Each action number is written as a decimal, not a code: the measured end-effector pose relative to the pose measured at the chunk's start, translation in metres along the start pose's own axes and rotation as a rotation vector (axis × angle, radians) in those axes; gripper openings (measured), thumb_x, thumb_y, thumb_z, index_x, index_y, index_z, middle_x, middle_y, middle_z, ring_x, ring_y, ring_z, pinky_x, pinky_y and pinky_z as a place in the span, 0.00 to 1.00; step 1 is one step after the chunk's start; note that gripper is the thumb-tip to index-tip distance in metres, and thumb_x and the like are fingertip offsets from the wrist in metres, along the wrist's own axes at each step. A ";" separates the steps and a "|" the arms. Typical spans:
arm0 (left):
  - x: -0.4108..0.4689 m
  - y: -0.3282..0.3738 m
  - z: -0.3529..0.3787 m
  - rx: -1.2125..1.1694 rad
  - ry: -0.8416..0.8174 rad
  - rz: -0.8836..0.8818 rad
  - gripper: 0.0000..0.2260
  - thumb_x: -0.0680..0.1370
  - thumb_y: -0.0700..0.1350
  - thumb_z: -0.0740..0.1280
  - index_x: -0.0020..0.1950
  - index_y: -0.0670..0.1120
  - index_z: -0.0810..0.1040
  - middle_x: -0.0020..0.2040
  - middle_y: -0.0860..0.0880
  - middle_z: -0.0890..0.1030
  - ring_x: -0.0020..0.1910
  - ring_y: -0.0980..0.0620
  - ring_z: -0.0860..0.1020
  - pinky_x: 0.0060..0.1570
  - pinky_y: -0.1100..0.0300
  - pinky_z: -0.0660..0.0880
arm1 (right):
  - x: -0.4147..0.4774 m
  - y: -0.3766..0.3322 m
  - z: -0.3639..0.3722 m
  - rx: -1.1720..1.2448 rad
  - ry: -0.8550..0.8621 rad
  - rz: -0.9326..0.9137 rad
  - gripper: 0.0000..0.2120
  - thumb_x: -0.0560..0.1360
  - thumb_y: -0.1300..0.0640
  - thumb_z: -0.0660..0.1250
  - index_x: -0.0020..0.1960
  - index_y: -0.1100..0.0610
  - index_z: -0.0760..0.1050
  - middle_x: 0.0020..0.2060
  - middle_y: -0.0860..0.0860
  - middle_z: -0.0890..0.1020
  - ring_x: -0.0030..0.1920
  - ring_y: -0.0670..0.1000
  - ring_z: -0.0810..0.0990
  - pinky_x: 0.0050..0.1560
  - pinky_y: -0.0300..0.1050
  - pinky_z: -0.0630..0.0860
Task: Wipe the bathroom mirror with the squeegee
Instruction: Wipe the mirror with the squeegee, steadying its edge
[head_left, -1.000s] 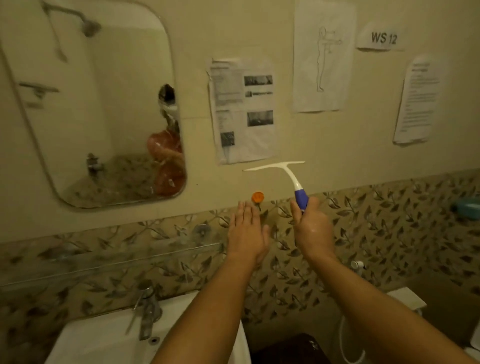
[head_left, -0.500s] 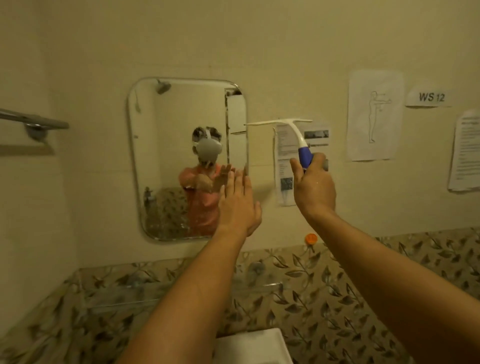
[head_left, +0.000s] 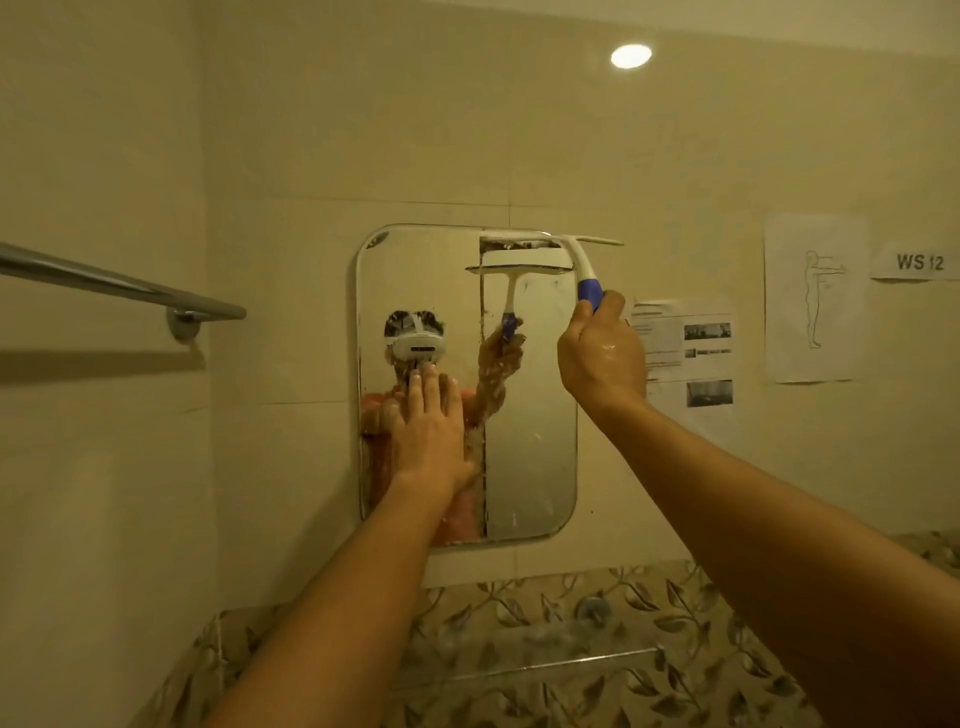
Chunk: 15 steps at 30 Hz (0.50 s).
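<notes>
White squeegee blade lies level across the mirror's upper right corner — your right hand grips the blue handle just beneath, so the pull runs straight down. Your left hand rests flat, fingers straight, against the glass at centre frame.

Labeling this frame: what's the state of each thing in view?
squeegee: blade level at mirror's top right corner, contact unclear
mirror: wet, streaked
right hand: holds squeegee's blue grip
left hand: flat on mirror, fingers straight
ceiling light: on
</notes>
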<state>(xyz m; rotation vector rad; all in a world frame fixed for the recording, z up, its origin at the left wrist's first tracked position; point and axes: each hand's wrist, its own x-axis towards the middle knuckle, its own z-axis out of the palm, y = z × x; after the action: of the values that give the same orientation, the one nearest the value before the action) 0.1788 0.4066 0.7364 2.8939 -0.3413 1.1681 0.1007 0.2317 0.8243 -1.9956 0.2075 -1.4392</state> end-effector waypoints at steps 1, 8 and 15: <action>0.002 -0.005 0.003 0.014 0.001 0.014 0.56 0.71 0.63 0.74 0.82 0.46 0.38 0.81 0.39 0.36 0.80 0.38 0.40 0.76 0.35 0.52 | 0.003 -0.004 0.003 -0.013 0.006 -0.002 0.19 0.86 0.46 0.51 0.71 0.56 0.62 0.36 0.47 0.72 0.32 0.47 0.74 0.28 0.42 0.65; 0.006 -0.019 0.026 0.053 0.017 0.024 0.53 0.71 0.59 0.76 0.82 0.48 0.43 0.81 0.40 0.48 0.79 0.35 0.49 0.74 0.36 0.57 | 0.019 -0.022 0.010 -0.142 -0.035 -0.110 0.23 0.87 0.48 0.48 0.81 0.48 0.50 0.34 0.50 0.74 0.31 0.51 0.75 0.28 0.48 0.73; 0.010 -0.018 0.041 0.088 0.065 -0.003 0.50 0.69 0.61 0.76 0.82 0.53 0.51 0.78 0.40 0.54 0.75 0.36 0.56 0.69 0.38 0.64 | 0.034 -0.024 0.024 -0.192 -0.066 -0.124 0.27 0.87 0.51 0.51 0.82 0.44 0.45 0.34 0.52 0.73 0.31 0.50 0.73 0.27 0.42 0.64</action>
<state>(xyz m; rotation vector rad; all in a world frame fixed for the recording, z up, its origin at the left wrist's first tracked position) 0.2179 0.4185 0.7153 2.9209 -0.2918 1.3055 0.1288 0.2438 0.8612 -2.2421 0.2027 -1.4749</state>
